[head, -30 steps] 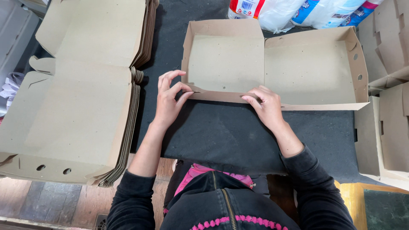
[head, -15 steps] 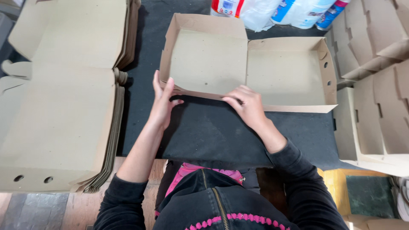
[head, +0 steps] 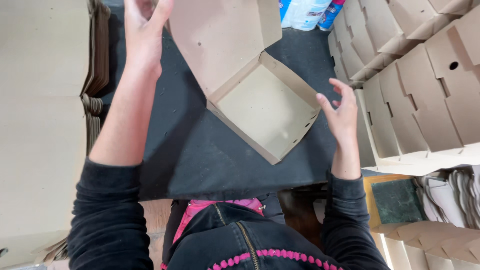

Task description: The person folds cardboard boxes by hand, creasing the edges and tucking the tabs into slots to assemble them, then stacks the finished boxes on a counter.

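- The brown cardboard box [head: 250, 85] is half-formed: a shallow tray with raised walls, joined to a flat lid panel with small punched holes.
- It is turned cornerwise above the middle of the dark surface [head: 190, 155], lid panel lifted toward the far edge.
- The left hand [head: 142, 30] is raised at the lid panel's far-left side; its grip is cut off at the picture's top, so I cannot tell.
- The right hand [head: 342, 112] hovers just beside the tray's right corner, fingers spread, holding nothing.
- Flat blanks [head: 45, 125] are stacked at the left edge; folded boxes [head: 415, 85] are nested at the right.
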